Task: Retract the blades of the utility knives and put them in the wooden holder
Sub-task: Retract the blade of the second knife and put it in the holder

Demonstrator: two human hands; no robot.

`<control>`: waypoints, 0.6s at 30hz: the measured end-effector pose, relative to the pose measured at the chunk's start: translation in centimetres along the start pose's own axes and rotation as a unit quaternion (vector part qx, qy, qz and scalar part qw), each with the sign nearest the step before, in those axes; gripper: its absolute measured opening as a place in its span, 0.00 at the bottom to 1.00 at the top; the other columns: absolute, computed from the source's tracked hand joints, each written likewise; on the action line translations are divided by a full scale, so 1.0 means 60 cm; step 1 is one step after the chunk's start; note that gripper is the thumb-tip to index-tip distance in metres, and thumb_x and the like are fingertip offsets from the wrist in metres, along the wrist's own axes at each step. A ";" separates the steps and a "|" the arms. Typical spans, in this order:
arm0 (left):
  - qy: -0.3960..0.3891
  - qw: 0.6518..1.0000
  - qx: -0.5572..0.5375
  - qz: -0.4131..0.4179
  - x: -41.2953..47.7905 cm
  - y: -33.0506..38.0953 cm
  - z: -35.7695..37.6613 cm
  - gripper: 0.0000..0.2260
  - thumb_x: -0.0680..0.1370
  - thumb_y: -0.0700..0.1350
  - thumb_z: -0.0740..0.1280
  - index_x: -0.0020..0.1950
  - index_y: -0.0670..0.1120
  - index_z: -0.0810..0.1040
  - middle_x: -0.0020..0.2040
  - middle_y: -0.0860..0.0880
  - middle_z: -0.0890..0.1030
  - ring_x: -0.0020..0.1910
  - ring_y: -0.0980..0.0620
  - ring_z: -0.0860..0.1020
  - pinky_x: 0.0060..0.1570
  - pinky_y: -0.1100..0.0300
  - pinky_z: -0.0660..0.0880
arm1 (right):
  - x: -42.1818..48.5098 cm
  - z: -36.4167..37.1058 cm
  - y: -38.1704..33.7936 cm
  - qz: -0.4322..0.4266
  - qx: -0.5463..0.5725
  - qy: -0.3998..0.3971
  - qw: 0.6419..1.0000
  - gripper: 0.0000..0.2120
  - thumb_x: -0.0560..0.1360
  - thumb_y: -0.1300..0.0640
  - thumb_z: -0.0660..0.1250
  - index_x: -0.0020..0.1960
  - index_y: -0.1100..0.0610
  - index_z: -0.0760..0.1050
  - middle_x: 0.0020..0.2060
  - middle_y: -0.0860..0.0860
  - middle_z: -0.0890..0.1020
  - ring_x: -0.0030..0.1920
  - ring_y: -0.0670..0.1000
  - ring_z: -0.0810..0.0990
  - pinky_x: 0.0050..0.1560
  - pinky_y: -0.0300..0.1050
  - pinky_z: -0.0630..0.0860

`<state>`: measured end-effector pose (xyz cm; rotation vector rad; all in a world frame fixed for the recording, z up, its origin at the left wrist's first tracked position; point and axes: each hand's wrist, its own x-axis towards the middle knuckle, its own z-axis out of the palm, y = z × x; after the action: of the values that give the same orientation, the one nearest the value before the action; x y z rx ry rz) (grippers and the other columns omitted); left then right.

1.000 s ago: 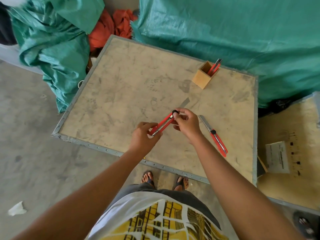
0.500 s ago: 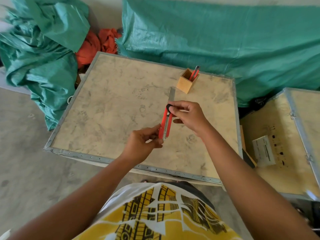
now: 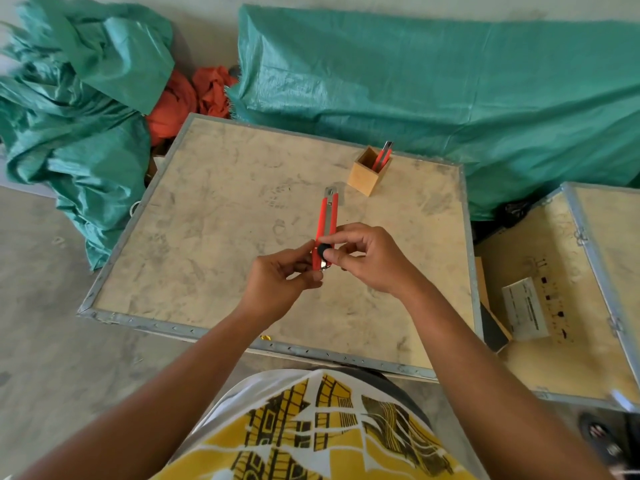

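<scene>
A red utility knife (image 3: 326, 223) is held upright over the middle of the board, tip pointing away from me. Only a short stub of blade shows at its tip. My left hand (image 3: 281, 282) pinches its lower end. My right hand (image 3: 370, 258) grips it beside the black slider knob (image 3: 323, 251), thumb on the knob. The wooden holder (image 3: 367, 171) stands at the far right of the board with one red knife (image 3: 382, 156) standing in it. The other loose knife seen earlier is hidden behind my right hand or arm.
The work surface is a metal-edged plywood board (image 3: 194, 244). Green tarps (image 3: 450, 84) and orange cloth (image 3: 187, 98) lie behind it. A second plywood crate (image 3: 588, 271) with a white label stands at the right. Concrete floor is at the left.
The knife turned from slanted to upright, and its long blade has slid back until only a stub shows. My right thumb moved down the handle with the slider. The camera tilted up.
</scene>
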<state>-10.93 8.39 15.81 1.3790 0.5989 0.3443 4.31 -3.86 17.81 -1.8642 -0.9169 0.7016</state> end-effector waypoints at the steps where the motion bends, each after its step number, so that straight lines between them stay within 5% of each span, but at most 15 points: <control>1: 0.002 1.000 0.008 0.003 0.004 0.001 0.002 0.23 0.69 0.29 0.75 0.61 0.47 0.82 0.49 0.43 0.86 0.49 0.43 0.84 0.49 0.47 0.83 | 0.001 0.000 0.001 -0.009 0.000 0.014 1.000 0.11 0.74 0.58 0.77 0.56 0.54 0.86 0.54 0.50 0.85 0.48 0.49 0.85 0.53 0.42 0.83; 5: -0.003 0.999 0.035 0.006 0.019 0.005 0.016 0.24 0.70 0.29 0.74 0.63 0.44 0.81 0.46 0.44 0.86 0.48 0.41 0.84 0.50 0.45 0.83 | 0.001 -0.005 0.000 0.003 -0.004 0.081 0.997 0.10 0.70 0.55 0.80 0.48 0.56 0.83 0.47 0.48 0.86 0.41 0.42 0.84 0.47 0.39 0.82; 10: -0.007 0.999 0.041 0.006 0.037 0.020 0.047 0.24 0.70 0.28 0.74 0.63 0.44 0.80 0.47 0.43 0.86 0.46 0.47 0.84 0.50 0.50 0.83 | 0.003 -0.043 0.014 -0.017 0.021 0.048 0.998 0.12 0.73 0.57 0.77 0.56 0.51 0.85 0.56 0.47 0.84 0.48 0.46 0.86 0.51 0.39 0.83; 15: -0.004 0.999 0.047 0.016 0.052 0.031 0.096 0.24 0.69 0.28 0.74 0.63 0.43 0.81 0.47 0.42 0.86 0.45 0.48 0.84 0.51 0.50 0.83 | 0.003 -0.086 0.027 -0.023 0.002 0.097 0.995 0.10 0.69 0.54 0.80 0.47 0.53 0.82 0.49 0.47 0.84 0.46 0.46 0.84 0.45 0.40 0.83; 18: 0.004 0.999 0.047 0.017 0.063 0.034 0.130 0.24 0.69 0.28 0.75 0.63 0.44 0.81 0.44 0.47 0.87 0.44 0.49 0.84 0.51 0.52 0.83 | 0.004 -0.124 0.036 -0.019 0.019 0.070 0.997 0.11 0.71 0.53 0.79 0.52 0.50 0.83 0.52 0.45 0.84 0.49 0.46 0.84 0.45 0.40 0.83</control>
<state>-3.12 4.57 17.70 1.4794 0.6047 0.3526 10.81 -7.91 18.98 -1.8325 -0.8406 0.5550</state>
